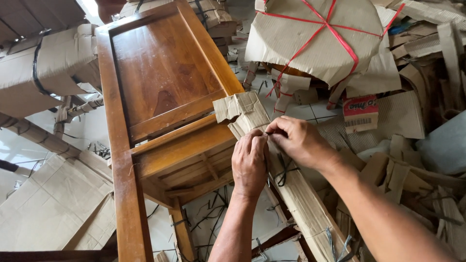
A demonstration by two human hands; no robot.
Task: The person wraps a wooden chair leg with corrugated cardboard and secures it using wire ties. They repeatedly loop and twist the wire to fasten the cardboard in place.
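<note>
Fingers [262, 138] of the left hand [250, 165] are pinched together on the dark strap [281, 172] where it crosses the cardboard-wrapped leg [296, 194], and the right hand [298, 143], touching the left at the fingertips, has its own fingers closed on the same spot; what exactly lies between them is too small to tell. Just below the hands the strap makes a crossed loop around the wrapping, and lower down, near the bottom edge, another tie with loose ends [337, 240] binds the same leg.

At its upper end the corrugated wrap [242, 109] is folded over and ragged where the leg meets the bare wood. By this showing the wrapping looks only partly done: this one leg is covered and tied, while the wooden frame [121, 160] and its polished panel [162, 73] are uncovered.

Beyond the hands, flat cardboard sheets [53, 204] and scraps of strap lie on the tiled floor [92, 131]. Farther off stand finished bundles: a round piece wrapped in cardboard and crossed with red strap [320, 39], and a long bundle bound in black strap [43, 73].
</note>
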